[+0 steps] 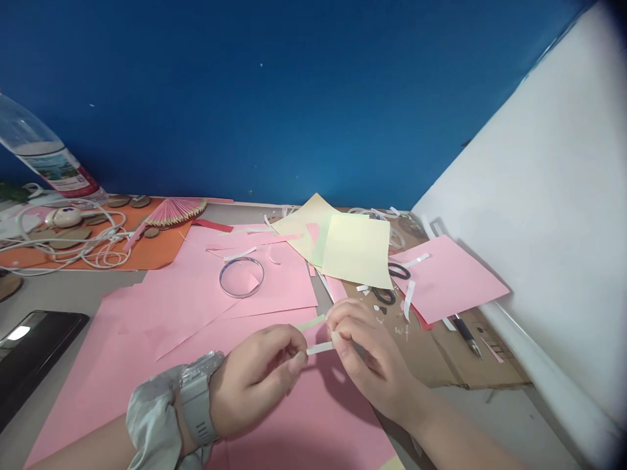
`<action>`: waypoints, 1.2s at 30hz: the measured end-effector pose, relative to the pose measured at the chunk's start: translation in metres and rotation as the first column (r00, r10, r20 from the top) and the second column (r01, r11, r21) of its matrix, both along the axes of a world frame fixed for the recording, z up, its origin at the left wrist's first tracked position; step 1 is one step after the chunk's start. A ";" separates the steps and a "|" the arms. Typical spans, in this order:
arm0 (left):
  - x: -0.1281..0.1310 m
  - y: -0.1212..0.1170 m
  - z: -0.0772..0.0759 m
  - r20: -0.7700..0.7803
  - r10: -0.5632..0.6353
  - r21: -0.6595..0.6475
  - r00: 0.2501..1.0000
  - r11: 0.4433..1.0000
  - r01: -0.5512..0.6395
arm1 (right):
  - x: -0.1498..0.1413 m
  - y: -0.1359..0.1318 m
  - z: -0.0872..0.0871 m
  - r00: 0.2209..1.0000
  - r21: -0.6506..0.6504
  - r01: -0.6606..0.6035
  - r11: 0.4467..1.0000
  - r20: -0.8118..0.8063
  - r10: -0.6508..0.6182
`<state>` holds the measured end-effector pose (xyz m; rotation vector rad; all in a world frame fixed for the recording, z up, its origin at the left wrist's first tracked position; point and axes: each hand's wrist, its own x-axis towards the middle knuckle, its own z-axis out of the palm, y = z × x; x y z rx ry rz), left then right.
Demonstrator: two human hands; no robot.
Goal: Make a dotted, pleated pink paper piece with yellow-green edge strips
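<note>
My left hand (pixel 267 365) pinches one end of a short white strip (pixel 320 348), which looks like paper or tape. The other end sits between the thumb and fingers of my right hand (pixel 368 356), so the strip spans the gap between both hands. Just behind it, a pale green paper strip (pixel 311 322) shows between the hands, and I cannot tell whether it is held or lies loose. Both hands are above the pink paper sheets (pixel 196 339). A roll of clear tape (pixel 241 277) lies flat on the pink paper beyond my left hand.
Yellow sheets (pixel 357 248) partly cover black-handled scissors (pixel 385 296) on cardboard (pixel 421 359). A pink sheet (pixel 450 281) and a pen (pixel 467 336) lie right. At left are a phone (pixel 34 359), white cables (pixel 108 241), a pink folded fan (pixel 174 212) and a bottle (pixel 49 156).
</note>
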<state>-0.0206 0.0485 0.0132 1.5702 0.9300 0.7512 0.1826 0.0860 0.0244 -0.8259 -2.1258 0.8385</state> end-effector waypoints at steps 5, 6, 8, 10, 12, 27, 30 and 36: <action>0.002 0.001 -0.001 -0.031 0.001 0.021 1.000 1.000 0.000 | 0.000 0.000 -0.001 0.999 -0.010 -0.020 1.000 0.031 0.021; 0.002 0.001 0.000 -0.050 0.006 0.027 0.999 1.000 -0.004 | 0.000 0.000 -0.001 0.999 -0.009 -0.024 1.000 0.039 0.024; 0.002 0.000 0.000 -0.072 0.009 0.033 0.997 0.999 -0.007 | 0.000 0.001 -0.001 0.998 -0.001 -0.032 0.999 0.048 0.032; 0.002 0.000 0.000 -0.072 -0.005 0.040 0.997 0.999 0.008 | 0.000 0.001 0.000 0.997 0.004 -0.041 0.999 0.060 0.041; 0.001 0.000 0.000 -0.063 -0.024 0.049 0.998 0.998 0.027 | -0.001 0.002 0.001 0.996 0.007 -0.048 0.999 0.081 0.047; 0.003 0.003 0.003 -0.092 -0.049 0.040 0.995 0.998 0.053 | 0.001 0.003 -0.001 0.985 0.076 -0.046 0.996 0.172 0.033; 0.003 0.003 -0.001 -0.063 -0.031 0.038 0.998 0.999 0.033 | 0.000 0.001 -0.005 0.979 0.230 0.072 0.971 0.168 -0.112; 0.004 0.003 0.001 -0.139 0.028 0.086 0.990 0.996 -0.016 | -0.006 -0.010 -0.001 0.938 0.489 -0.012 0.872 0.307 -0.159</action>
